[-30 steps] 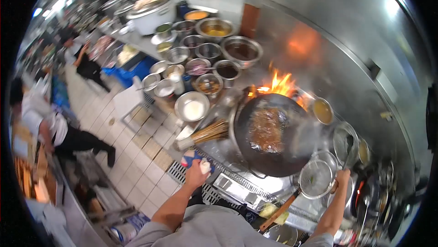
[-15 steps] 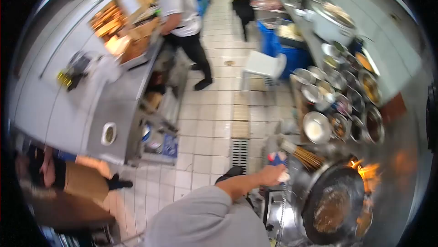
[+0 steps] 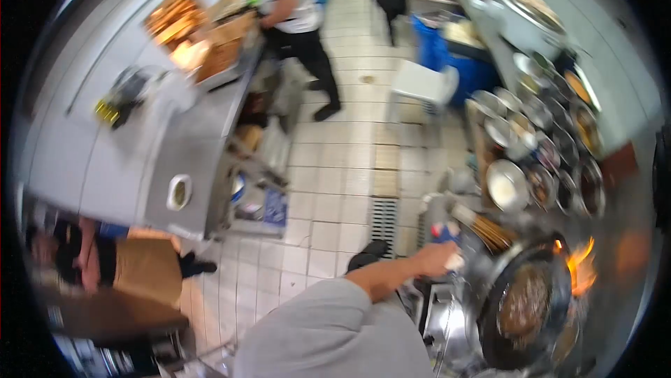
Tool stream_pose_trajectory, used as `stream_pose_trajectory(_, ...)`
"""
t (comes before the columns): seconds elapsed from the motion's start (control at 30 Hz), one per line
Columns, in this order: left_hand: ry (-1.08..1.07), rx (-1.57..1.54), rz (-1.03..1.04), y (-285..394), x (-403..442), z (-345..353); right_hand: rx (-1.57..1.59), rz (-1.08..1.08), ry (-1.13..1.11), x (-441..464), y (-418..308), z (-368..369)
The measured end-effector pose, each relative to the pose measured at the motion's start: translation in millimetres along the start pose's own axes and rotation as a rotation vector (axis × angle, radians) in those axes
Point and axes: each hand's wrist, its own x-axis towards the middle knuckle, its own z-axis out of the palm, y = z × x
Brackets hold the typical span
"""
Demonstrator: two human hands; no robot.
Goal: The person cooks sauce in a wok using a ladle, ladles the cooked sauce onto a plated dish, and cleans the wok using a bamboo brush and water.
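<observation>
My left hand (image 3: 437, 259) reaches out from a grey sleeve and is closed around a bunched blue, red and white cloth (image 3: 443, 233). A black wok (image 3: 489, 329) stands on the stove just to the right of that hand, with brown bubbling liquid (image 3: 524, 301) inside. I cannot tell whether the cloth touches the wok. Flames (image 3: 581, 266) rise at the wok's far right edge. Beside the hand lies a bamboo wok brush (image 3: 493, 231) with a pale bound end. My right hand is out of view.
Several metal bowls (image 3: 508, 186) crowd the counter past the wok. A white stool (image 3: 419, 84) stands in the tiled aisle. On the left is a steel counter (image 3: 189, 161) with a small white dish (image 3: 179, 192). Co-workers (image 3: 293, 8) stand at the back and a person (image 3: 87, 256) at lower left.
The camera view has turned slightly, so most things sit further right. My left hand stays closed on the cloth. The flame beside the wok has changed shape.
</observation>
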Motion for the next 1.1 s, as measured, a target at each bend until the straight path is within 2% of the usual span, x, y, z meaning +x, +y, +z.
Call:
stream_pose_trajectory(0.07, -0.005, 0.038, -0.076, 15.3, -0.8, -5.5, -0.307, -0.098, 0.183, 7.0, 26.8, -46.7)
stream_pose_trajectory(0.1, 0.048, 0.126, 0.076, 0.3, 3.5, 8.2, -0.455, -0.118, 0.255, 13.6, 42.5, -69.2)
stream_pose_trajectory(0.13, -0.052, 0.119, -0.127, 12.3, 5.1, 3.8, -0.588, -0.099, 0.312, 16.4, 60.8, -91.9)
stream_pose_trajectory(0.17, -0.043, 0.104, -0.059, 4.6, 5.8, 6.3, -0.691, -0.055, 0.352, 15.8, 80.2, -113.3)
stream_pose_trajectory(0.2, -0.060, 0.129, -0.092, 16.5, 5.4, 1.1, -0.768, 0.009, 0.363, 17.6, 101.0, -132.1)
stream_pose_trajectory(0.23, -0.008, 0.124, -0.050, 11.4, 6.5, 6.9, -0.819, 0.074, 0.343, 19.7, 121.7, -149.4)
stream_pose_trajectory(0.27, 0.036, 0.247, 0.057, -5.4, 8.6, 16.4, -0.821, 0.121, 0.276, 21.4, 144.2, -163.0)
stream_pose_trajectory(0.37, 0.002, 0.239, -0.057, 7.7, 9.9, 13.4, -0.558, 0.130, -0.138, 51.3, 235.4, -198.9)
stream_pose_trajectory(0.5, -0.015, 0.279, -0.030, 15.6, 10.5, 10.2, 1.122, 0.436, -0.222, 56.6, 191.5, -167.2)
stream_pose_trajectory(0.6, -0.007, 0.273, -0.010, 13.2, 11.8, 9.3, 1.639, 0.616, 0.015, 33.6, 136.0, -162.9)
stream_pose_trajectory(0.83, -0.029, 0.260, 0.018, 8.7, 11.7, 7.5, 1.620, 0.526, -0.065, -54.3, 71.5, -174.1)
stream_pose_trajectory(1.1, -0.157, 0.155, 0.039, 0.6, 20.6, -8.7, 1.802, 0.450, -0.271, -191.6, -63.7, -131.6)
